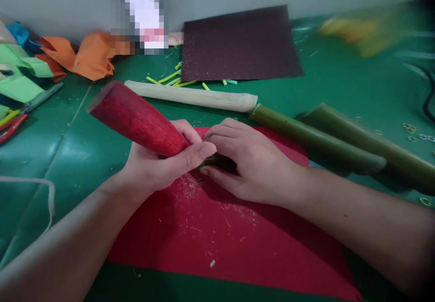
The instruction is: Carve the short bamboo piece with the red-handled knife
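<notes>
My left hand (159,159) is wrapped around the narrow end of a thick, red-stained wooden handle (139,118). Its wide, flat end points up and to the left; whatever the handle leads to is hidden by my fingers. Close against it, my right hand (248,159) curls over a dark green piece of bamboo (217,160), of which only a bit shows between thumb and fingers. Both hands are above a red sheet (238,247) sprinkled with pale shavings and a small chip (212,263).
Beyond the hands lie a peeled bamboo stick (193,97) and green bamboo lengths (319,136). A dark brown sheet (238,46) rests at the back over yellow-green strips. Orange paper (91,57), green paper (20,80) and red-handled scissors (13,127) are at left. Small rings (425,201) lie at right.
</notes>
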Available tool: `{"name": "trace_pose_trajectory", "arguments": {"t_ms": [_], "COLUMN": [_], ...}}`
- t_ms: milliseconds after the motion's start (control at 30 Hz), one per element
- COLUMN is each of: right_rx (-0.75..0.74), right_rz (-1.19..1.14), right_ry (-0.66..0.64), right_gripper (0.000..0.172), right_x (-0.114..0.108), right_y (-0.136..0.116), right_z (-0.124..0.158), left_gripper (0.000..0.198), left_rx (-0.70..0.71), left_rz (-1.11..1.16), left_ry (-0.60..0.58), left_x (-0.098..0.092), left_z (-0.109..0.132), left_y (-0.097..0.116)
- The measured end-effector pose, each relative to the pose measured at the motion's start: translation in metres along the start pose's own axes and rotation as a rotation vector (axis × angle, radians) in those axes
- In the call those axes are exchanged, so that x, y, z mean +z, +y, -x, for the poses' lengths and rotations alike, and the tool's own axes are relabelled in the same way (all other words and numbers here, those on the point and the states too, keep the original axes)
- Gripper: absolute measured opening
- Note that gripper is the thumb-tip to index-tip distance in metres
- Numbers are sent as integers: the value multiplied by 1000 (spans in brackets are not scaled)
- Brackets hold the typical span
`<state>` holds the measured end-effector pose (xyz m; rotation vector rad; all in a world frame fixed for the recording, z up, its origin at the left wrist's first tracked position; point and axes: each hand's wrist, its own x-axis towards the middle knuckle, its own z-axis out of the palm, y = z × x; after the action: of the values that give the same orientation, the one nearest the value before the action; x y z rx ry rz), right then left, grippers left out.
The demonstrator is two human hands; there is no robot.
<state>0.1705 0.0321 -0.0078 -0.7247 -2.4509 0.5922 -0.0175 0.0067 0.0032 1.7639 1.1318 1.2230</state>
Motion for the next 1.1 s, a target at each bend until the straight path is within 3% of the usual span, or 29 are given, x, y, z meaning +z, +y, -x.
{"name": "trace_pose_trajectory", "arguments": {"t_ms": [167,333,533,700,767,867,1100], "right_rx": [8,-5,-36,-48,-41,-9,15], "right_rz": [-18,-18,-30,-57,-78,-83,-68], "right_ry": [-2,10,30,2,-15,-16,-27], "right_gripper": [10,9,8,8,7,9,9], "right_x": [0,1,1,0,0,0,0], "right_y": [1,1,2,5,6,6,4], "right_z": [-1,0,0,-1,-1,0,0], "left_gripper": [28,24,25,33,33,32,25], "left_rx": [-15,-22,199,646,756,805,793], "left_rz": [12,-160,-511,-701,-836,-955,-860], "left_ry": [-34,-135,-304,-309,-308,-317,-242], "left_x": [1,0,-5,2,6,8,-4], "left_z": [-1,-6,-8,0,2,4,2], "left_y": [1,11,13,9,11,15,9]}}
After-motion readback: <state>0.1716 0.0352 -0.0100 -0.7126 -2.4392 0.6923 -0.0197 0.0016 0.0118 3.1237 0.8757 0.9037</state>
